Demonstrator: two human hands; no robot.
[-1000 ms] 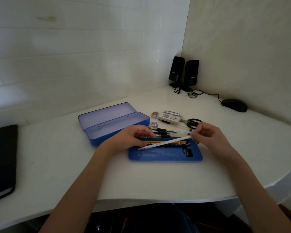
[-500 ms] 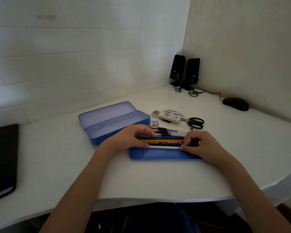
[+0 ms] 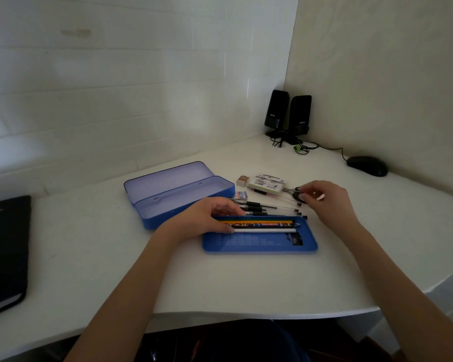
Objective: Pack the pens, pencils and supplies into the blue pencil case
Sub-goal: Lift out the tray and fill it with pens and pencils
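Observation:
The blue pencil case [image 3: 178,194] lies open on the white desk, its inside bare. In front of it a blue tray [image 3: 259,244] carries a yellow pencil [image 3: 262,221], a patterned pencil [image 3: 267,225] and a white pencil [image 3: 264,230] side by side. My left hand [image 3: 209,218] holds the tray's left end, its thumb at the white pencil's tip. Several black-grip pens [image 3: 267,209] lie just behind the tray. My right hand [image 3: 324,199] hovers over their right ends with loosely curled fingers and holds nothing. It partly hides the scissors [image 3: 294,192].
A small eraser [image 3: 243,180], a white packet [image 3: 267,184] and a small lead box [image 3: 241,195] lie behind the pens. Two black speakers [image 3: 288,116] and a mouse [image 3: 366,165] sit in the far corner. A black notebook [image 3: 3,252] lies at the left.
My right hand laid the white pencil into the tray, let it go, and moved up and right over the pen ends. My left hand stayed on the tray.

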